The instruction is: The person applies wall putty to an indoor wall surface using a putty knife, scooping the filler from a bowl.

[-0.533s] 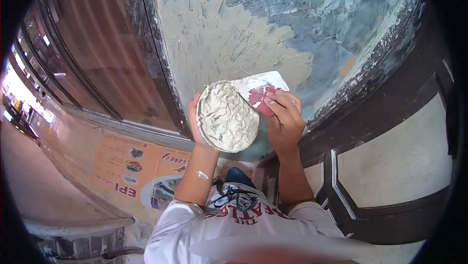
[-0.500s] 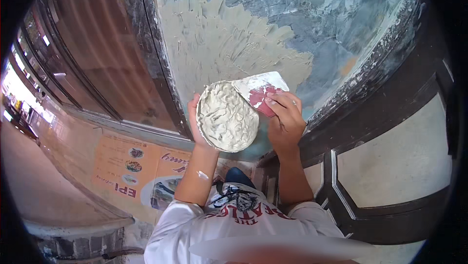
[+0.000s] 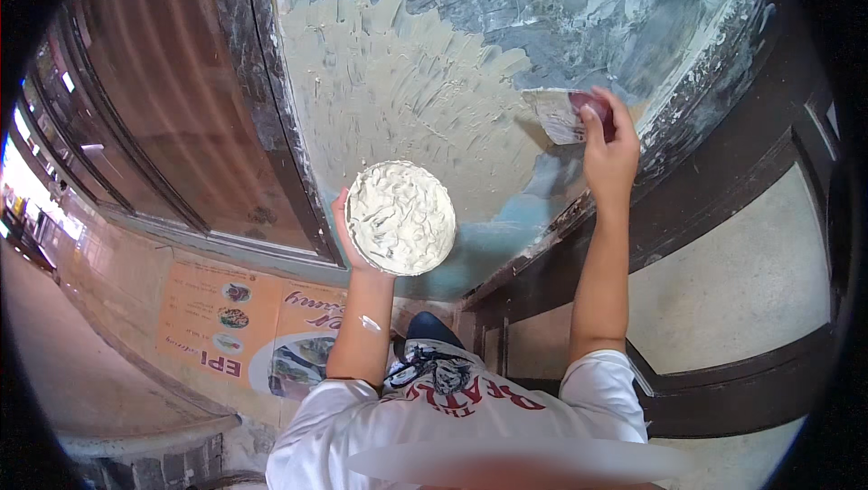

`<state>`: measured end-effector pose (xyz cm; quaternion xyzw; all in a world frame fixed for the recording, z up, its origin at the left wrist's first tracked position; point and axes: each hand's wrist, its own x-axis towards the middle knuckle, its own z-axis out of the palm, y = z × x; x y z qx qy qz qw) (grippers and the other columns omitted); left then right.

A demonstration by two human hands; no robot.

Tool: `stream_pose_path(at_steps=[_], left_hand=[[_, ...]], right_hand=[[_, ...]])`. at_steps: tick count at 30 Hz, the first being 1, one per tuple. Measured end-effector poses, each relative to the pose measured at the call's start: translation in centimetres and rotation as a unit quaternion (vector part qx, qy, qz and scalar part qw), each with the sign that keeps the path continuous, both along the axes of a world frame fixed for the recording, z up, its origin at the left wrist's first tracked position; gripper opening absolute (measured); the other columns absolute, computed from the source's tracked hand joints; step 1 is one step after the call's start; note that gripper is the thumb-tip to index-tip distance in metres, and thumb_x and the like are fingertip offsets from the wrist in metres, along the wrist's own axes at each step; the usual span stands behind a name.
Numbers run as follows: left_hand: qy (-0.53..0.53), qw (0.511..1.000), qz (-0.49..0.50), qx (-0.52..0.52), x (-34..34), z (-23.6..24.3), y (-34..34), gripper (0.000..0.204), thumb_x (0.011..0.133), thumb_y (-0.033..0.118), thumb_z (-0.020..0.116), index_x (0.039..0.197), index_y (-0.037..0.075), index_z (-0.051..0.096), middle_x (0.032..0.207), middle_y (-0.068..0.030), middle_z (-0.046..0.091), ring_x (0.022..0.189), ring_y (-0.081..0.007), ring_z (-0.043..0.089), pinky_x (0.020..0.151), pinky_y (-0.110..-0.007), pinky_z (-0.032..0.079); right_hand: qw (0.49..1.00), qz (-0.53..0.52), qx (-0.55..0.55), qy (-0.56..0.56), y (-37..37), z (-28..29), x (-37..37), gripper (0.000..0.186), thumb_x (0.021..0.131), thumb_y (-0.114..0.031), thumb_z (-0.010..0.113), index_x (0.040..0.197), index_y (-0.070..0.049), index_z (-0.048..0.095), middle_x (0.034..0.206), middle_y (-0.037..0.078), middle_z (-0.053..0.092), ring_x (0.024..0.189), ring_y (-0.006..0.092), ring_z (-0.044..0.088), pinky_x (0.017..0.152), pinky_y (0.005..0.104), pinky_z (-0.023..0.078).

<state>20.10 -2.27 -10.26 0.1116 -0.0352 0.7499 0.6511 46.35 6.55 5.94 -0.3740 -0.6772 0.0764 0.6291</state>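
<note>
My left hand (image 3: 346,232) is wrapped round the left side of a round tub of off-white putty (image 3: 401,219), whose thick, ridged surface faces up. My right hand (image 3: 608,142) grips a flat putty spreader (image 3: 561,117) with a whitish blade and a red grip edge. The spreader's blade lies at the right edge of a beige putty coat (image 3: 407,83) on the wall; whether it presses on the wall I cannot tell. Beyond the coat, the bare wall (image 3: 551,2) is mottled blue-grey.
A dark frame with a brown curtained pane (image 3: 163,83) stands to the left of the wall. To the right is dark wooden panelling (image 3: 723,264) with pale panels. An orange printed sheet (image 3: 217,318) lies on the floor at lower left, beside a curved ledge (image 3: 136,440).
My right hand has carried the spreader from the tub's rim up and right to the wall. The tub in my left hand has shifted slightly left and down.
</note>
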Motion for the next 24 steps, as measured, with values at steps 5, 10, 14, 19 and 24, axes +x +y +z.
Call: stream_pose_path(at_steps=[5, 10, 14, 19, 24], left_hand=[[0.003, 1.0, 0.003, 0.0, -0.3, -0.1, -0.4, 0.063, 0.096, 0.053, 0.04, 0.128, 0.002, 0.061, 0.125, -0.0184, 0.065, 0.112, -0.0349, 0.064, 0.098, -0.048, 0.052], [0.014, 0.999, 0.038, -0.031, -0.5, 0.0, -0.4, 0.062, 0.097, 0.05, 0.038, 0.127, 0.001, 0.061, 0.125, -0.0182, 0.065, 0.112, -0.0342, 0.063, 0.098, -0.048, 0.051], [0.008, 0.999, 0.036, 0.002, -1.0, -0.6, -0.1, 0.063, 0.097, 0.052, 0.042, 0.128, 0.0, 0.06, 0.128, -0.0195, 0.063, 0.113, -0.035, 0.063, 0.098, -0.049, 0.052], [-0.012, 1.0, 0.024, 0.002, -1.1, -0.5, -0.5, 0.062, 0.097, 0.051, 0.042, 0.127, 0.001, 0.061, 0.127, -0.0185, 0.064, 0.113, -0.0353, 0.063, 0.098, -0.049, 0.052], [-0.005, 1.0, 0.021, 0.015, -1.2, -0.5, -0.8, 0.061, 0.097, 0.051, 0.043, 0.126, 0.002, 0.061, 0.127, -0.0179, 0.064, 0.113, -0.0348, 0.063, 0.098, -0.049, 0.052]], right_hand=[[0.994, -0.059, 0.029, -0.09, 2.4, 1.2, -0.4, 0.025, 0.093, -0.011, 0.067, 0.114, 0.001, 0.064, 0.104, 0.016, 0.07, 0.094, 0.0266, 0.067, 0.085, 0.0351, 0.051], [0.987, -0.087, 0.049, -0.127, 4.4, 0.5, -0.2, 0.026, 0.092, -0.014, 0.067, 0.114, 0.001, 0.063, 0.1, 0.018, 0.07, 0.09, 0.0338, 0.067, 0.081, 0.0386, 0.051], [0.981, -0.128, 0.058, -0.138, 4.6, 0.8, -0.5, 0.027, 0.092, -0.014, 0.068, 0.113, 0.001, 0.063, 0.1, 0.019, 0.07, 0.091, 0.0356, 0.067, 0.081, 0.0401, 0.051], [0.99, -0.09, 0.041, -0.101, 4.3, 0.4, -0.5, 0.027, 0.091, -0.013, 0.067, 0.113, 0.0, 0.063, 0.102, 0.021, 0.069, 0.092, 0.0399, 0.066, 0.082, 0.0424, 0.051], [0.984, -0.132, 0.019, -0.114, 4.0, 1.3, -1.0, 0.028, 0.091, -0.014, 0.067, 0.114, 0.001, 0.063, 0.103, 0.022, 0.069, 0.094, 0.0398, 0.066, 0.083, 0.0418, 0.051]])
